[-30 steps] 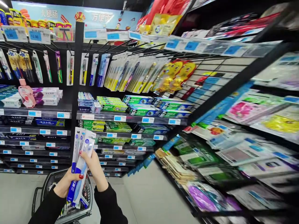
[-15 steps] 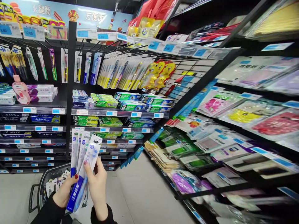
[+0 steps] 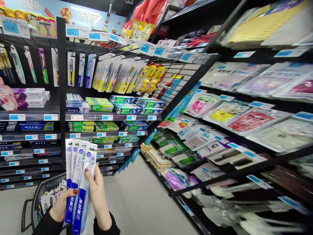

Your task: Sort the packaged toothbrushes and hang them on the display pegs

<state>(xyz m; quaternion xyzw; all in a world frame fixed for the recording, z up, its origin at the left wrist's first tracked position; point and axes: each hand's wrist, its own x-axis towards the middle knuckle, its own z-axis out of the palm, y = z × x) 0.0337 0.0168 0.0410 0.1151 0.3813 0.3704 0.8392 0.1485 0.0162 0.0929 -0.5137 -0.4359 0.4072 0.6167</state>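
Note:
Several packaged toothbrushes point(image 3: 76, 163) in white and blue packs stand fanned out and upright in front of me. My left hand point(image 3: 58, 205) is closed round the lower part of the bunch, its thumb across the blue section. With my right hand point(image 3: 96, 191) I pinch the frontmost toothbrush pack point(image 3: 78, 209) by its right edge, the thumb on its face. That front pack overlaps the others. Below and to the left is a dark shopping basket point(image 3: 33, 206) holding many more packaged toothbrushes point(image 3: 46, 199), partly hidden by my left arm.
Toothbrush packs point(image 3: 107, 76) hang from hooks on the rack ahead. Beneath them, shelves carry toothpaste boxes point(image 3: 99, 105). A slanting shelf unit point(image 3: 220, 178) on the right holds bagged goods and utensils. Grey floor tiles point(image 3: 132, 195) lie between the units.
The view has turned to the right, so the shelves sit further left. The packs in my hands are more spread, and the front one stands more upright and lower.

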